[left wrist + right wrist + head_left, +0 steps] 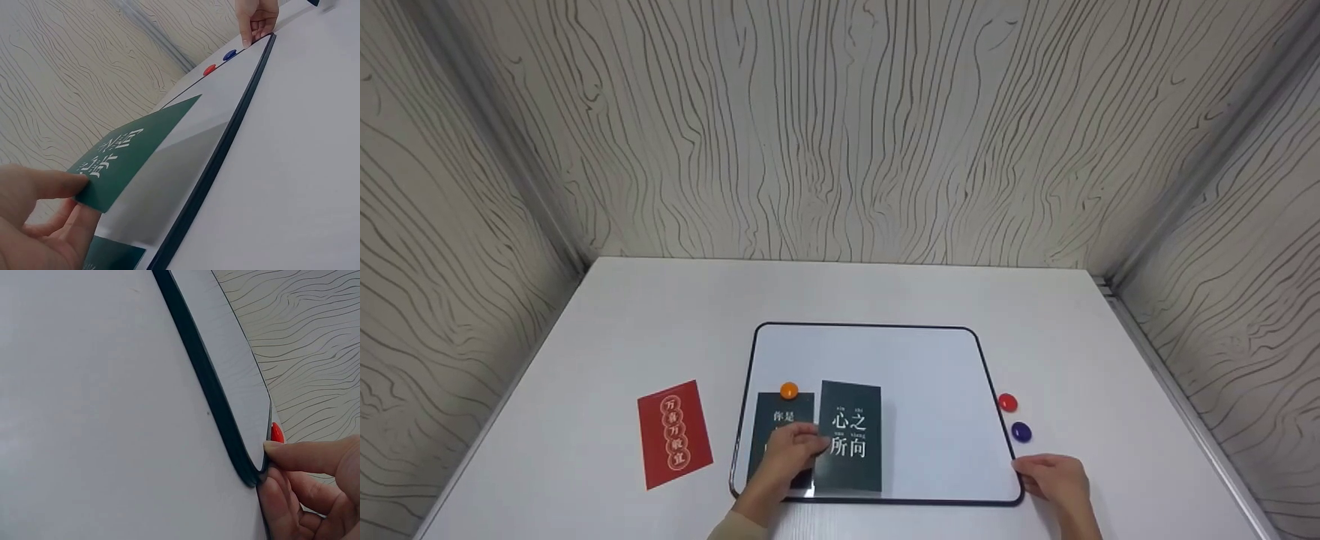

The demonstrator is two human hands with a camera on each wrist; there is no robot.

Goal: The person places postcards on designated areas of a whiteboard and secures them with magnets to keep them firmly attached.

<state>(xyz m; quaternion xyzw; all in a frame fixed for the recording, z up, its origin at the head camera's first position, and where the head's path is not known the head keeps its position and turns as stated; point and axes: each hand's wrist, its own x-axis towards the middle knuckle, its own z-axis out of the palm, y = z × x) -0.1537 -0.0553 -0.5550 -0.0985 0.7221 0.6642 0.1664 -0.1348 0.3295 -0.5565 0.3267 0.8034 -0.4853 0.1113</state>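
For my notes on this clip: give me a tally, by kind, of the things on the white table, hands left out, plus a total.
Cards: 3 (red card, held green card, other green card)
Round discs: 3 (orange disc, red disc, blue disc)
Boards: 1 (black-edged board)
Total: 7

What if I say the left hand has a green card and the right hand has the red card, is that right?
Not quite: the right hand pinches the board by a corner, not the red card, as the right wrist view shows. The left hand holds a green card.
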